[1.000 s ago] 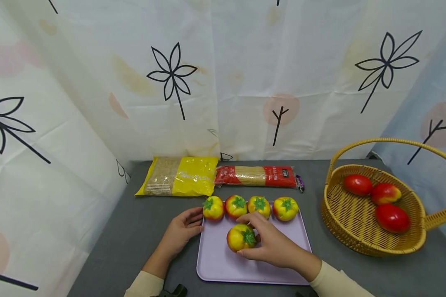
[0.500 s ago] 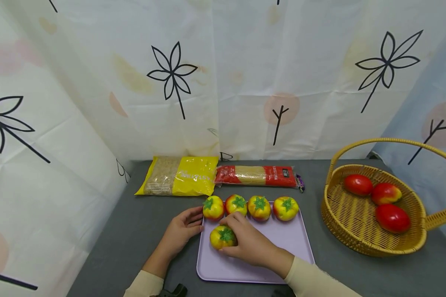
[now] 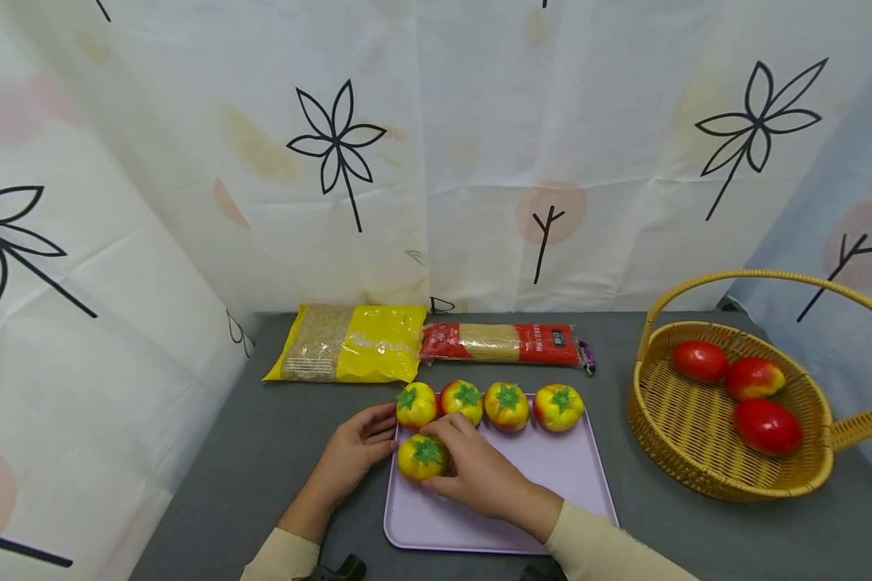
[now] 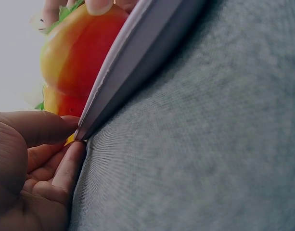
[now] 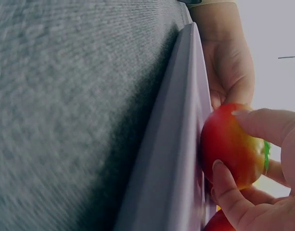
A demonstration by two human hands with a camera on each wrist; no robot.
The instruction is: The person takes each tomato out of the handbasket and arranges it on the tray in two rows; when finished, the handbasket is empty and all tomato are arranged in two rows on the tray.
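In the head view, my right hand [image 3: 480,472] holds a yellow-and-red toy persimmon [image 3: 418,460] with a green star-shaped calyx, over the left part of a lilac tray [image 3: 443,532]. The right wrist view shows thumb and fingers around this persimmon [image 5: 229,144], low against the tray. My left hand [image 3: 352,452] is at the tray's left edge; up close, its thumb and fingers [image 4: 65,163] pinch the rim. Several more persimmons [image 3: 507,407] form a row along the tray's far side, the leftmost near the left hand's fingertips.
Right of the tray stands a wicker basket [image 3: 668,460] with a tall handle, holding red oval fruits [image 3: 768,427]. Behind the tray lie a yellow bag [image 3: 381,343] of grain-like food and a red noodle packet [image 3: 490,344]. A patterned curtain [image 3: 472,161] backs the table.
My right hand has carried the persimmon leftward across the tray, to just in front of the row's leftmost persimmon. My left hand has stayed at the tray's edge.
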